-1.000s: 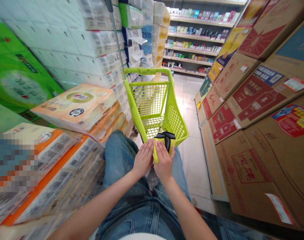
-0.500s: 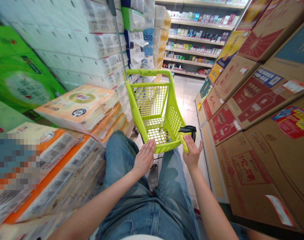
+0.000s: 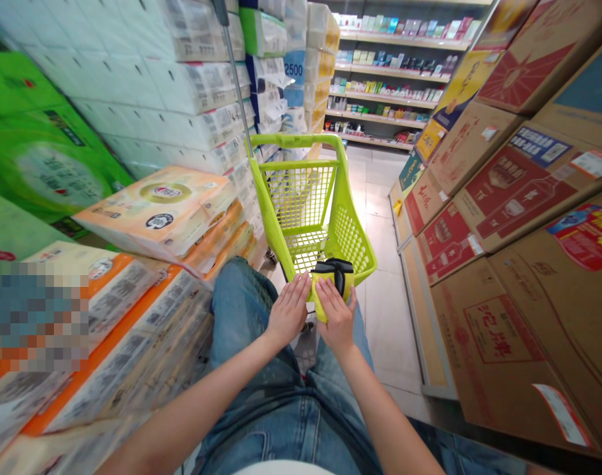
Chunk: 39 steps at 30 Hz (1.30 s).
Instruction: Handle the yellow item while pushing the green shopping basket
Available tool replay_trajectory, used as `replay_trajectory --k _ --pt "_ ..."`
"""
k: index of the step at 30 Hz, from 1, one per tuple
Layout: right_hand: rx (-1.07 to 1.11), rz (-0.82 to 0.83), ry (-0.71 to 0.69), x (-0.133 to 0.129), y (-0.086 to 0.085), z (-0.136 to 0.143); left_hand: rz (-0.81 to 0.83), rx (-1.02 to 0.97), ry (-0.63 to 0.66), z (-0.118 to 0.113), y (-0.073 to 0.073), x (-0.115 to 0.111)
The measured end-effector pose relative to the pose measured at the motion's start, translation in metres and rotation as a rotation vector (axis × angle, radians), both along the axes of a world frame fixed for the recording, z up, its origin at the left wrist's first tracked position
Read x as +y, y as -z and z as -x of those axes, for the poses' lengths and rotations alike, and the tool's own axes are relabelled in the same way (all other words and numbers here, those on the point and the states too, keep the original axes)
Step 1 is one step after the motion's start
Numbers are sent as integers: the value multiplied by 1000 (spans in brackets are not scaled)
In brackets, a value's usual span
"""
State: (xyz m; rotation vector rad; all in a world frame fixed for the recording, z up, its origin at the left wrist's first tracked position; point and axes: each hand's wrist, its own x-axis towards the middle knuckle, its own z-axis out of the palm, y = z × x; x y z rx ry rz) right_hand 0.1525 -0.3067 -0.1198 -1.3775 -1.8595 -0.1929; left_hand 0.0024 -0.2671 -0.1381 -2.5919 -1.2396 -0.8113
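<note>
A lime-green shopping trolley with a grid basket stands right in front of my knees, its inside showing no goods. My left hand lies on the near rim at its left, fingers stretched out flat and together. Under my right hand is a folded yellow cloth with black edging, pressed against the middle of the near rim. The fingers lie over the cloth, with the thumb out to the side. Both hands are close together, with a small gap between them. The rim beneath the cloth is hidden.
Packs of tissue paper are stacked along the left, beside a green carton. Printed cardboard boxes rise on the right. A tiled aisle runs ahead to shelves of small goods. A grey pole rises from the trolley.
My right hand has slid the yellow cloth leftward along the near rim, from the right corner to the middle. My left hand has stayed almost in place.
</note>
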Motion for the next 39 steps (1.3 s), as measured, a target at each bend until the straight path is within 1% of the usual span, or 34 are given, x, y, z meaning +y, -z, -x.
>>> replay_trajectory --k 3,6,10,12,13,15,18,21,23,25,27,30,33,35,37,39 --pt "-53 6 -47 1 0 -18 -10 0 0 1 0 1" --pt "-109 -29 -43 7 4 -51 -5 26 2 3 -1 1" --pt "-67 -73 117 22 11 -105 -1 43 6 4 -1 2" --pt "-27 -87 178 29 13 -119 1 40 4 4 0 2" --pt "-9 -93 203 31 14 -120 4 37 3 3 1 2" --pt "23 -99 252 31 14 -109 5 27 1 3 2 2" --pt "57 -88 293 23 13 -68 1 13 -1 3 4 2" --pt "52 -55 220 11 10 -19 6 12 0 3 4 1" --pt "27 -19 146 4 7 6 13 9 3 4 3 1" --pt "7 7 94 1 5 19 16 2 6 4 2 0" --pt "-12 8 51 -1 2 19 12 -1 6 5 2 0" --pt "-79 1 -29 1 1 -1 -1 13 11 6 2 1" --pt "-137 -5 -59 5 2 -37 2 35 19 8 1 1" --pt "-135 -13 -14 9 5 -65 7 42 19 9 0 1" --pt "-113 -16 69 14 8 -91 9 45 20 9 -1 1" --pt "-88 -13 146 18 11 -110 8 43 19 8 -2 0"
